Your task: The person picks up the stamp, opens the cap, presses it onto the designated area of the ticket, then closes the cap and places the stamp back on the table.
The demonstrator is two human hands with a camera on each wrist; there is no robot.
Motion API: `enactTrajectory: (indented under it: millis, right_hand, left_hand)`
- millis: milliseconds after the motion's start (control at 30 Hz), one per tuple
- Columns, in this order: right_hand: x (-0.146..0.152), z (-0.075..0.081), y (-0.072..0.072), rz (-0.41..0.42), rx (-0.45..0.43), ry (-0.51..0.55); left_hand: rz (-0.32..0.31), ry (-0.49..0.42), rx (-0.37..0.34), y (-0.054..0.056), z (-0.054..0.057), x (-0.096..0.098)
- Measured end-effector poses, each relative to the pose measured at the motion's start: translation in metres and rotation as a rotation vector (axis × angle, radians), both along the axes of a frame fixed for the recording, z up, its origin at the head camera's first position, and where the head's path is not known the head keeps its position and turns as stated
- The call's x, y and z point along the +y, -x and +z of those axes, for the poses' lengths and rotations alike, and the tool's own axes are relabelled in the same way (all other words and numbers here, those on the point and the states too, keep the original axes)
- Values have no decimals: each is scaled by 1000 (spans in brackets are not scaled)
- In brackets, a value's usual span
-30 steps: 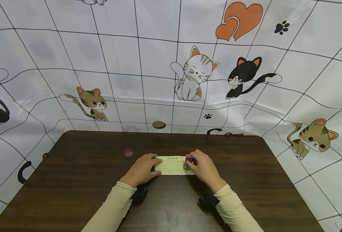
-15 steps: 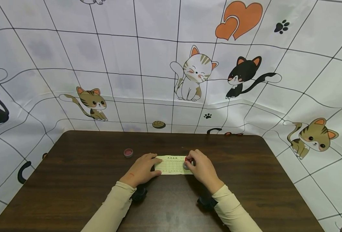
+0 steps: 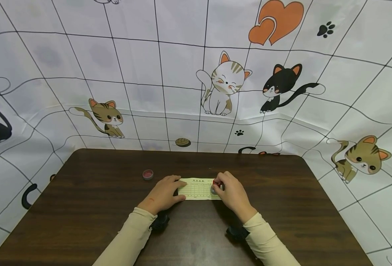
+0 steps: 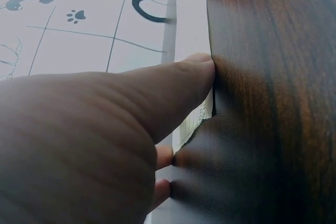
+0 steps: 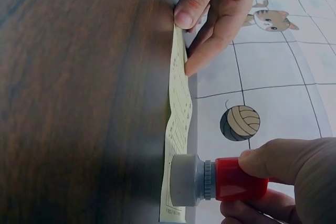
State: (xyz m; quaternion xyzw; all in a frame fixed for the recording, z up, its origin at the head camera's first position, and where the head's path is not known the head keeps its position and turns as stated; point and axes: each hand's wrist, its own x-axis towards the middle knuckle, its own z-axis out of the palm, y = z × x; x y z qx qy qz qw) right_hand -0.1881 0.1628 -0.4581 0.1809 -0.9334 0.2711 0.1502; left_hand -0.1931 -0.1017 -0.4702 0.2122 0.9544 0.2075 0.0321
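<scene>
Leaning over a dark wooden table [image 3: 189,240], a person works with both hands on a narrow yellow slip [image 3: 196,189] of printed paper, which lies crosswise between them. The right hand [image 3: 232,191] grasps a stamp [image 5: 223,179] by its red grip, thumb on one side and fingers on the other; the wide grey end faces down at the right part of the slip. From where I stand I cannot tell how firmly it presses. The left hand [image 3: 162,194] is unclenched, thumb and fingers spread, resting on the slip's left end with thumb at the near edge. The paper buckles a little along its length, and its left end looks ragged.

The hands themselves block the most: the right hand hides part of the stamp and the slip's right end, and the left hand covers the other end. Beyond the left hand, to its left, sits a small round dish [image 3: 147,178], reddish inside, well apart from the stamp and out of the hands' way. Black devices [image 3: 237,233] sit at both wrists, beside pale sleeves [image 3: 126,236]. Behind the table's far edge hangs a creased white backdrop [image 3: 179,66] with a dark grid, printed with cats, paw marks and orange hearts [image 3: 277,22].
</scene>
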Motion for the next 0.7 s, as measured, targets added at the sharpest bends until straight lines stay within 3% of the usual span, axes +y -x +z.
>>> enactTrajectory:
  millis: [700]
  right_hand:
    - [0, -2, 2, -2, -15, 1]
  left_hand:
    - [-2, 2, -1, -1, 1, -1]
